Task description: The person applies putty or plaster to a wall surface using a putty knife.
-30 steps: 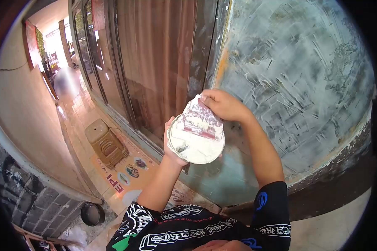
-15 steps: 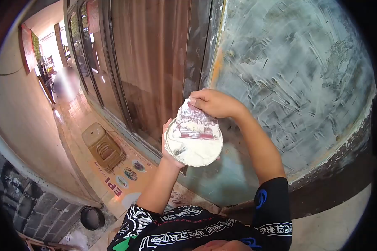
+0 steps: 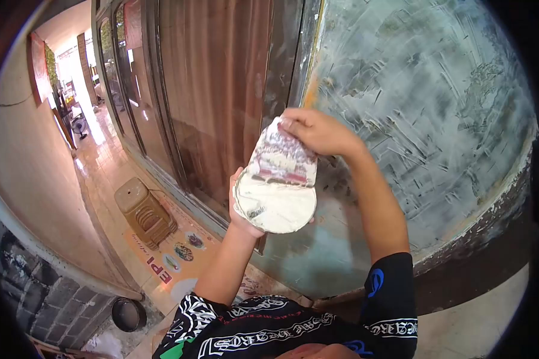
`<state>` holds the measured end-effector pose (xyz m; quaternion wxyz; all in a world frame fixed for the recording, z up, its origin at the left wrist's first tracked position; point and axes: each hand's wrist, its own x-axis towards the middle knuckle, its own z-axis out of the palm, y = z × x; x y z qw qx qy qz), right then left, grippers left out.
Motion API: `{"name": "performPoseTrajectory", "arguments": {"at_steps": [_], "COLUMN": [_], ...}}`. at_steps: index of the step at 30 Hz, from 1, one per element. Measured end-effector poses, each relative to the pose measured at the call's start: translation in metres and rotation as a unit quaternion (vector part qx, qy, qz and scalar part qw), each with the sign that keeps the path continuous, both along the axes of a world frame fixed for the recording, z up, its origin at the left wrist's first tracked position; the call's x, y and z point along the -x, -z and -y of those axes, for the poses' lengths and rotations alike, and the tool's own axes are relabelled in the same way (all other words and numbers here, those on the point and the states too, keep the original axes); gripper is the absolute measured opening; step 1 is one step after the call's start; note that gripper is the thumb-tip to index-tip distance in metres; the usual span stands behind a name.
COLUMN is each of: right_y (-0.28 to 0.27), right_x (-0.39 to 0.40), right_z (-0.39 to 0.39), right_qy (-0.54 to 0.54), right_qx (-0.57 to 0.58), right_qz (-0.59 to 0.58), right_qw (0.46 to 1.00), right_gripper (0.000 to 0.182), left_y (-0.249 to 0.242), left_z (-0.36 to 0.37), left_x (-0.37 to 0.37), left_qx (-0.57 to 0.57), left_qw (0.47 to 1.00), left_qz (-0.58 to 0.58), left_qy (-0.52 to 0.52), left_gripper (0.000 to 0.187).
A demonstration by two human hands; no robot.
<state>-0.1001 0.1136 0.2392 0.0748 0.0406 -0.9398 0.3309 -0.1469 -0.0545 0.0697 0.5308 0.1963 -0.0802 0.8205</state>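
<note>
My left hand (image 3: 244, 222) is wrapped round the side and underside of a round tub (image 3: 236, 196), held up in front of my chest. White putty (image 3: 284, 209) fills it almost to the rim, with a small dark mark near its left side. Between the thumb and fingers of my right hand (image 3: 322, 133) is the narrow top end of a flat putty scraper (image 3: 283, 151), reddish and smeared with white. Its wide lower edge is at the far part of the putty.
On the right stands a grey wall (image 3: 401, 119) with patchy white streaks. A curtained glass door (image 3: 215, 90) is ahead. To the left, a brown plastic stool (image 3: 144, 209) stands on a printed banner (image 3: 173, 260), and a dark round bucket (image 3: 129, 314) sits lower down.
My right hand has lifted the scraper up and slightly right, baring more of the putty. The tub has shifted slightly up and left.
</note>
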Motion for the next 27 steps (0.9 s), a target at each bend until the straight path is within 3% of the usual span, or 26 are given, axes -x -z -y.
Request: {"name": "performPoseTrajectory", "arguments": {"at_steps": [1,3,4,7,9,11,13,15,17,19,21,23,27], "right_y": [-0.002,-0.010,-0.017,-0.033,-0.036,-0.041,-0.057,-0.070,-0.093,-0.122,-0.157,-0.197,-0.245], "right_x": [-0.001,-0.004,-0.010,-0.024,-0.023,-0.024,-0.033,-0.037,-0.042,-0.045,-0.048,-0.045,-0.035], "right_z": [-0.004,-0.011,-0.011,-0.004,-0.017,-0.023,-0.021,-0.022,-0.019,-0.030,-0.040,-0.061,-0.038], "right_qy": [0.002,-0.025,-0.004,0.055,0.047,0.060,0.084,0.118,0.152,0.202,0.216,0.237,0.340], "right_qx": [-0.001,-0.080,-0.080,-0.038,-0.056,0.006,-0.023,-0.105,-0.050,-0.174,-0.167,-0.261,-0.220], "right_qz": [0.000,-0.128,-0.112,-0.090,-0.129,-0.156,-0.172,-0.275,-0.263,-0.364,-0.402,-0.449,-0.450], "right_qw": [1.000,0.988,0.990,0.994,0.989,0.986,0.981,0.948,0.951,0.892,0.874,0.821,0.796], "right_gripper": [0.026,0.025,0.024,0.022,0.022,0.025,0.024,0.024,0.027,0.030,0.031,0.031,0.032], "left_y": [-0.006,-0.013,-0.015,-0.026,-0.032,-0.043,-0.053,-0.065,-0.071,-0.073,-0.073,-0.073,-0.062], "left_z": [-0.002,-0.011,-0.015,-0.029,-0.037,-0.043,-0.052,-0.056,-0.062,-0.066,-0.067,-0.065,-0.068], "left_x": [0.001,0.004,0.005,0.010,0.014,0.018,0.023,0.022,0.022,0.024,0.027,0.028,0.042], "left_qx": [0.000,0.002,0.005,0.025,-0.018,-0.097,-0.058,-0.068,-0.082,-0.095,-0.060,-0.098,-0.115], "left_qw": [0.999,1.000,0.999,0.997,0.999,0.995,0.997,0.995,0.994,0.992,0.995,0.992,0.990], "left_qz": [0.050,0.000,-0.049,-0.043,-0.022,-0.025,-0.051,-0.070,-0.075,-0.081,-0.076,-0.074,-0.083], "left_qy": [0.018,-0.002,-0.023,-0.057,-0.030,0.017,-0.018,0.003,0.014,0.025,0.011,0.031,0.022], "left_gripper": [0.068,0.067,0.066,0.064,0.064,0.065,0.069,0.071,0.072,0.073,0.074,0.074,0.072]}}
